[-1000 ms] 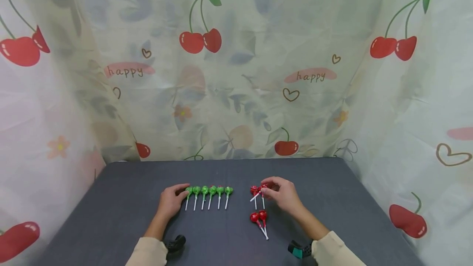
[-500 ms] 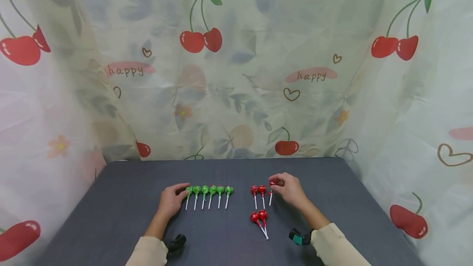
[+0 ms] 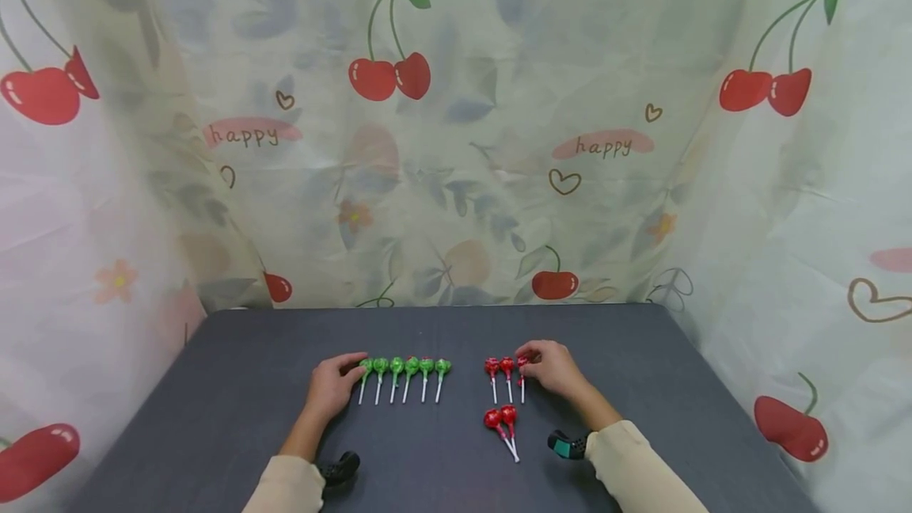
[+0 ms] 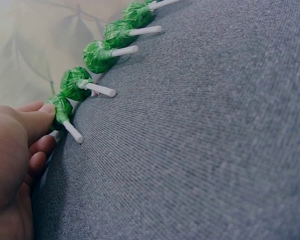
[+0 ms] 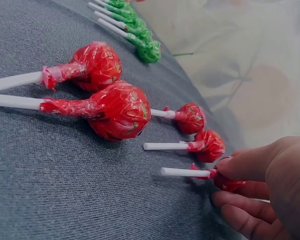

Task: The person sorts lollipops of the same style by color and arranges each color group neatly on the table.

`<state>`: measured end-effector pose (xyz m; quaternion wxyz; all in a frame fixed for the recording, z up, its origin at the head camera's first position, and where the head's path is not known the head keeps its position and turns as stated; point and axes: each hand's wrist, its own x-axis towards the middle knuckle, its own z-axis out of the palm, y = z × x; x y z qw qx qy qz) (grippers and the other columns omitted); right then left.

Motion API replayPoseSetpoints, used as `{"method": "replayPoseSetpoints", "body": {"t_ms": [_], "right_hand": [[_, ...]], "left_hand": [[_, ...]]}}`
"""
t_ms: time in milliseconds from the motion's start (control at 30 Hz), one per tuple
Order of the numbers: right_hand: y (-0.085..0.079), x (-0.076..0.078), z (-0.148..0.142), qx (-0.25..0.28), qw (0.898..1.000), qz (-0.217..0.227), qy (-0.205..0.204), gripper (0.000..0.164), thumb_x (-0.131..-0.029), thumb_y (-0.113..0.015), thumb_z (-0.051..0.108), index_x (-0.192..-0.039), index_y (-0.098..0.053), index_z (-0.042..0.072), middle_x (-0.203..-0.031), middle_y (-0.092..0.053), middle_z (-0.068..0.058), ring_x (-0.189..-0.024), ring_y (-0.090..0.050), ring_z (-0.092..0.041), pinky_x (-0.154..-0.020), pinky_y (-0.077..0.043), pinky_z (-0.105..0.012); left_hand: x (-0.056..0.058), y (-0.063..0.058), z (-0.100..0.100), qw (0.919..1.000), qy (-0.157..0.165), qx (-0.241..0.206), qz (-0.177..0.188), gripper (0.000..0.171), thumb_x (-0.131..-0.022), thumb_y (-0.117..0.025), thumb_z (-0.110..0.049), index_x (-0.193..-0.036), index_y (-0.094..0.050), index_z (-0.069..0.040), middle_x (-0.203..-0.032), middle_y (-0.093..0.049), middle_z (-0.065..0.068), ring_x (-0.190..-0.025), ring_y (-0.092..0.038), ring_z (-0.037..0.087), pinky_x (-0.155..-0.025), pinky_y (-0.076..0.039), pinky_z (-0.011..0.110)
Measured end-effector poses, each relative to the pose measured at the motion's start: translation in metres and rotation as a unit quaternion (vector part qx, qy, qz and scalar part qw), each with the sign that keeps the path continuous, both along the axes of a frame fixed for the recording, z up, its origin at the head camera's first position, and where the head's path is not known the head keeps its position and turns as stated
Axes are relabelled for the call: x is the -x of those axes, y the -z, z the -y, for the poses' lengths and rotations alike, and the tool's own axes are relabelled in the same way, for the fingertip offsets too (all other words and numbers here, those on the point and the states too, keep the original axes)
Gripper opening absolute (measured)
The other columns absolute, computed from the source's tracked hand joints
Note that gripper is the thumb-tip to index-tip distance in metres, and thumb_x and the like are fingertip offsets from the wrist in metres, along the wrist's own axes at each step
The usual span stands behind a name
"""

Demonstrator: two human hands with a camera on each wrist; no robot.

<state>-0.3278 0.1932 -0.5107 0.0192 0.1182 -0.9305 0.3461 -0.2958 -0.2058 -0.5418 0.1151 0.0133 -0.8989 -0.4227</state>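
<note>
Several green lollipops (image 3: 411,368) lie in a row on the left, sticks toward the person. My left hand (image 3: 332,386) pinches the head of the leftmost green lollipop (image 4: 63,111) between thumb and fingers. On the right, my right hand (image 3: 554,368) holds a red lollipop (image 5: 230,181) by its head, its stick lying parallel to its neighbours. Two red lollipops (image 3: 499,367) lie just left of that one in the same row. Nearer the person, two more red lollipops (image 3: 502,420) lie together, their sticks meeting at the ends.
A dark grey cloth-covered table (image 3: 427,473) bears everything. Behind and at both sides hangs a pale curtain (image 3: 456,141) printed with cherries and leaves. Each wrist wears a black strap, such as the right wrist's band (image 3: 568,445).
My right hand has carried a red lollipop from above the red pair to their right side and lowered it into line with them. The left hand stays on the end green lollipop.
</note>
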Motion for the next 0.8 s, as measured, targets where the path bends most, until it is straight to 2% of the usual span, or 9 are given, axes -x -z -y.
{"method": "replayPoseSetpoints", "body": {"t_ms": [367, 800], "right_hand": [[0.0057, 0.0041, 0.001, -0.001, 1.0, 0.013, 0.013, 0.018, -0.082, -0.076, 0.006, -0.099, -0.074, 0.011, -0.089, -0.066, 0.002, -0.08, -0.059, -0.014, -0.073, -0.051, -0.037], [0.0015, 0.0052, -0.0001, -0.007, 0.999, 0.031, -0.005, 0.018, -0.083, -0.075, 0.005, -0.099, -0.074, 0.013, -0.091, -0.066, 0.003, -0.083, -0.059, -0.016, -0.074, -0.052, -0.038]], "left_hand": [[-0.0013, -0.0001, 0.0012, 0.9998, 0.009, 0.009, -0.016, 0.028, -0.092, -0.068, -0.012, -0.119, -0.071, -0.007, -0.116, -0.068, 0.014, -0.11, -0.06, 0.033, -0.091, -0.046, 0.051], [-0.0003, 0.0007, 0.0008, 0.9999, 0.009, 0.006, -0.013, 0.028, -0.092, -0.068, -0.011, -0.119, -0.07, -0.007, -0.116, -0.067, 0.014, -0.11, -0.06, 0.033, -0.091, -0.046, 0.051]]}}
